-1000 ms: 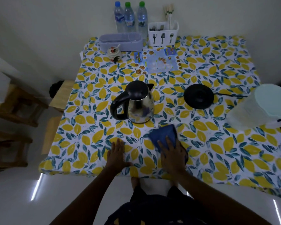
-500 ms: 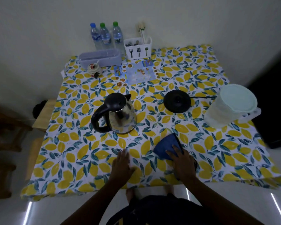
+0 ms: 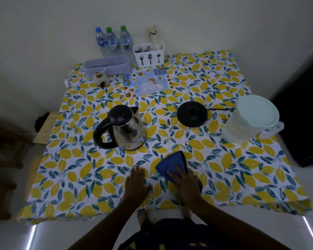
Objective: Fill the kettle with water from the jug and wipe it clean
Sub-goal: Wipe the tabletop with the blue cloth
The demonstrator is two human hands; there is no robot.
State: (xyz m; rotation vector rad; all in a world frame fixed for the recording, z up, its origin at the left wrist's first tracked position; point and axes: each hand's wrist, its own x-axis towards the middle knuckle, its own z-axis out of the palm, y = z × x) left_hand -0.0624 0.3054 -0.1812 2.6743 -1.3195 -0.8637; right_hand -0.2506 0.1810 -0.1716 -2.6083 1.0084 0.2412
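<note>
Both hands flat on the table (image 3: 61, 177): left hand (image 3: 136, 184) spread and holding nothing, right hand (image 3: 185, 184) pressing the blue cloth (image 3: 172, 164), grip wide. Kettle (image 3: 126, 130) stands lid shut, jug (image 3: 249, 120) well apart.

A home dining corner is suggested by the lemon-print counter (image 3: 224, 83), with a cutlery caddy (image 3: 149, 55) and water bottles (image 3: 112, 41) at 12 o'clock.

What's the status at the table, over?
Both hands flat on table: left hand empty, right hand resting on blue cloth. Kettle lid shut, off its base. Jug untouched, lidded. Nothing in the way.
</note>
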